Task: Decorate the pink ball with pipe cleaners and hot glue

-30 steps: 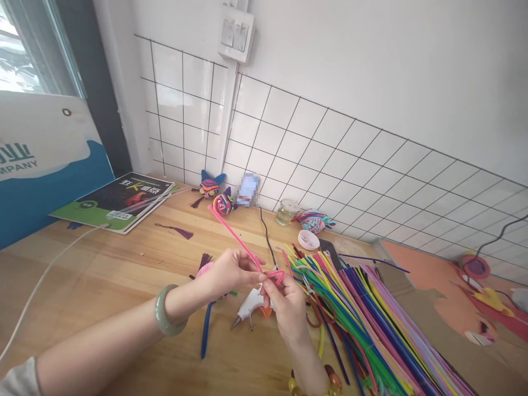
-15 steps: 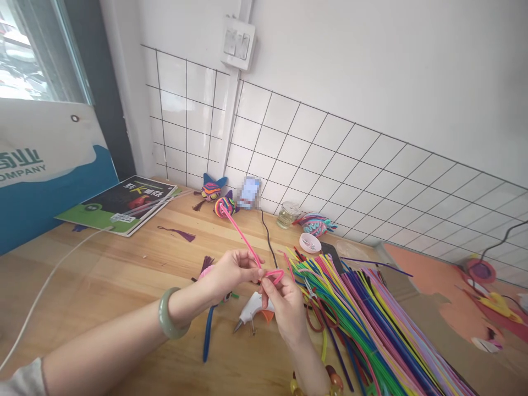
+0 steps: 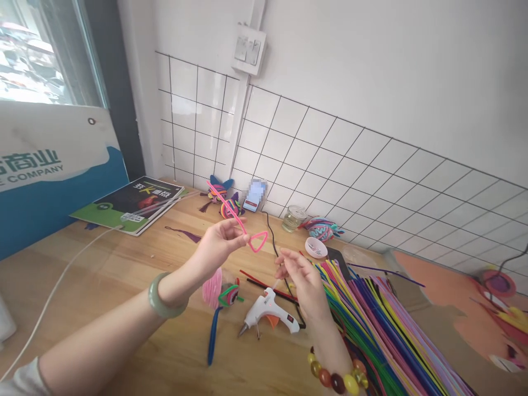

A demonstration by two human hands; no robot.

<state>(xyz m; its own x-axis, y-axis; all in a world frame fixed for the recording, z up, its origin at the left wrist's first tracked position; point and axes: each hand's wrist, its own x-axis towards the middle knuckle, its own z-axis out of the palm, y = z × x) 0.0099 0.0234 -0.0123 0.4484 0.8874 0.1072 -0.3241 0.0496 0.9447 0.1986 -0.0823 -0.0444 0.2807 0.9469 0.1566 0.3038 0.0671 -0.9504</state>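
Between the thumb and fingers of my left hand (image 3: pixel 223 240) is a pink pipe cleaner (image 3: pixel 259 242), with a small triangular loop bent at its near end and the rest stretching up and left. My right hand (image 3: pixel 303 280) is apart from it, lower right, fingers loosely curled and apart with nothing in them. Below the hands a white hot glue gun (image 3: pixel 270 309) lies on the table. Left of the gun is a partly made pink piece (image 3: pixel 212 289) with a green-edged eye shape (image 3: pixel 229 295) and a blue strip (image 3: pixel 213 335).
A large bundle of coloured pipe cleaners (image 3: pixel 379 324) lies at the right. Along the wall are finished pipe-cleaner figures (image 3: pixel 231 205), a phone (image 3: pixel 254 195), a glass jar (image 3: pixel 294 219) and a pink dish (image 3: pixel 315 247). A magazine (image 3: pixel 132 203) and white cable (image 3: pixel 53 286) lie left.
My right hand has let go of the pink pipe cleaner and moved right. My left hand has raised it, and its bent end now shows as a triangular loop.
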